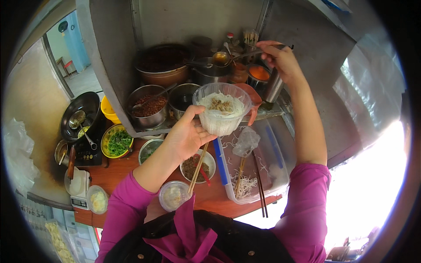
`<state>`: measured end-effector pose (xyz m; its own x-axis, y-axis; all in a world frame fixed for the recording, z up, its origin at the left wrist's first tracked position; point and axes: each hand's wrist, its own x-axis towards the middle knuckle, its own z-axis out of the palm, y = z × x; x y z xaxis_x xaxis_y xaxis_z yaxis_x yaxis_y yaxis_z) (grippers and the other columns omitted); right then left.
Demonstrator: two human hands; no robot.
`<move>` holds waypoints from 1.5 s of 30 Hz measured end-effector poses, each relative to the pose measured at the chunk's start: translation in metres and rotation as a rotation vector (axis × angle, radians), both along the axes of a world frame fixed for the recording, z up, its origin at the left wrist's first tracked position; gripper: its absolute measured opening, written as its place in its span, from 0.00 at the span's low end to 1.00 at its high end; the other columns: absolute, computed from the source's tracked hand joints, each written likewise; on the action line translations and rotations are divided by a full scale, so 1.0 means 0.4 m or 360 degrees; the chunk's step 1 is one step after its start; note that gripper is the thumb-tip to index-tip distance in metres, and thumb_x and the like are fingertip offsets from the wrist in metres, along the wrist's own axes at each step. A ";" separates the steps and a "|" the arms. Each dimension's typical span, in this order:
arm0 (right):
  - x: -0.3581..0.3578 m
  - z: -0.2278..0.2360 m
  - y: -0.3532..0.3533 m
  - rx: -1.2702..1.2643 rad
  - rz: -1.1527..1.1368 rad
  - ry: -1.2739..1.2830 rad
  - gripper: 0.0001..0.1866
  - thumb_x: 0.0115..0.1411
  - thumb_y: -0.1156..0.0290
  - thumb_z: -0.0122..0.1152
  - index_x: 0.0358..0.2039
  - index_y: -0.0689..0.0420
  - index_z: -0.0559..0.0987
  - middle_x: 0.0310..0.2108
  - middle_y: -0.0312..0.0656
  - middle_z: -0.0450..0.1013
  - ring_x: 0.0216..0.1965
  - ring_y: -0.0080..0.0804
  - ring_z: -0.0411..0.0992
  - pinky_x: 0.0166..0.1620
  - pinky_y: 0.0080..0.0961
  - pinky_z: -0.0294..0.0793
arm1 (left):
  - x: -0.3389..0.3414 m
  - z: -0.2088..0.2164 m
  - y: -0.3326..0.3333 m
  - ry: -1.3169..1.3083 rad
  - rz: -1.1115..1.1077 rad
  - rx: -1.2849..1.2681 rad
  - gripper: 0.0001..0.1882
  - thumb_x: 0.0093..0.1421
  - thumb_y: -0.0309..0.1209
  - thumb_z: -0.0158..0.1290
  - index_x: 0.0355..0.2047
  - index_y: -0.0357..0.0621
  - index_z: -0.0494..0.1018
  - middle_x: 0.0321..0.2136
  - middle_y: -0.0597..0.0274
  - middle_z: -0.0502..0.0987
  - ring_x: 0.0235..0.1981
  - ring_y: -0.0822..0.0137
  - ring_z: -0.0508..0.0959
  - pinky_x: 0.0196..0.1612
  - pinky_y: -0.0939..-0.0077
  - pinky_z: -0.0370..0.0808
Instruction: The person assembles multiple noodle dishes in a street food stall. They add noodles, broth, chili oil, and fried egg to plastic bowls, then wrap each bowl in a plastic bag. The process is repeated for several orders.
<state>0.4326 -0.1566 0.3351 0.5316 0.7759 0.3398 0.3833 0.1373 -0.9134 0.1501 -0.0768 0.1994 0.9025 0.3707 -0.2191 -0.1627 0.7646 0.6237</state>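
Note:
My left hand (186, 136) holds up a clear plastic cup (221, 109) filled with white noodles and a brown topping. A pair of chopsticks (198, 168) hangs down from that same hand. My right hand (280, 57) reaches toward the back and grips the long handle of a metal spoon (221, 58). The spoon's bowl carries an orange-brown sauce and hovers over a dark metal pot (210, 72), just behind the cup.
Metal pots of brown fillings (149, 107) and a large dark pot (162, 63) line the back. A yellow bowl of chopped greens (117, 141), a wok with a ladle (81, 116), a clear bin with loose noodles (254, 173), small bowls and a scale (78, 186) crowd the wooden counter.

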 end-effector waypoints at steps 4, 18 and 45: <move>-0.070 0.022 -0.157 0.0027 0.0047 -0.0097 0.13 0.58 0.66 0.61 0.41 0.59 0.80 0.24 0.32 0.71 0.24 0.15 0.64 0.26 0.14 0.58 | 0.038 0.002 0.005 -0.0011 -0.0030 0.0000 0.42 0.56 0.47 0.53 0.59 0.24 0.53 0.57 0.42 0.63 0.59 0.51 0.67 0.63 0.56 0.62; -0.035 -0.144 -0.073 0.0071 0.0038 -0.0169 0.10 0.61 0.68 0.61 0.42 0.57 0.81 0.26 0.32 0.73 0.28 0.15 0.67 0.30 0.15 0.64 | -0.088 -0.019 -0.045 -0.0010 0.0161 -0.0026 0.34 0.57 0.44 0.53 0.57 0.33 0.59 0.55 0.45 0.67 0.56 0.52 0.69 0.60 0.55 0.65; -0.561 -0.753 -0.043 -0.0954 0.0969 -0.2259 0.09 0.52 0.74 0.55 0.36 0.56 0.78 0.41 0.45 0.69 0.43 0.43 0.73 0.42 0.36 0.76 | -0.815 -0.359 -0.153 0.0398 0.1084 0.0036 0.26 0.59 0.40 0.52 0.53 0.36 0.66 0.52 0.55 0.73 0.52 0.62 0.73 0.58 0.64 0.67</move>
<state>0.2082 -0.1737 0.0340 -0.3322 0.9316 -0.1475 0.9289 0.3502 0.1200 -0.1758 -0.1381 0.0556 0.3936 0.8397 -0.3742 -0.4488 0.5307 0.7190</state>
